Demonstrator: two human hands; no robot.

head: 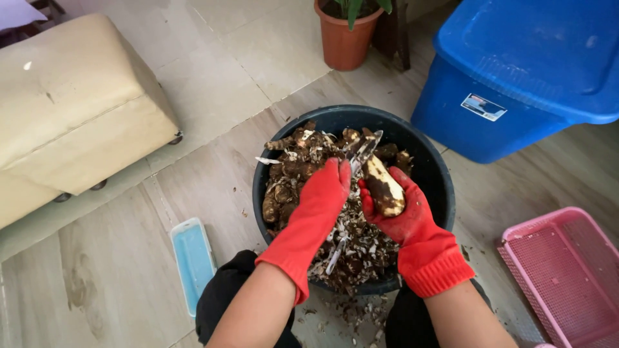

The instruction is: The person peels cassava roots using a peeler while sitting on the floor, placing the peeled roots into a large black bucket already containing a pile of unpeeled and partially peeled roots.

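Observation:
Both my hands wear red rubber gloves and work over a dark round tub (431, 169) filled with brown root tubers (284, 187) and pale peel scraps. My right hand (401, 216) grips a partly peeled tuber (385, 187), pale with brown patches. My left hand (325, 193) holds a metal peeler (362, 149) whose blade rests against the top end of that tuber.
A blue lidded storage bin (522, 71) stands at the back right, a pink mesh basket (567, 270) at the right, a terracotta plant pot (345, 38) behind the tub. A beige cushioned stool (71, 103) sits at the left, a light blue flat object (192, 258) on the floor.

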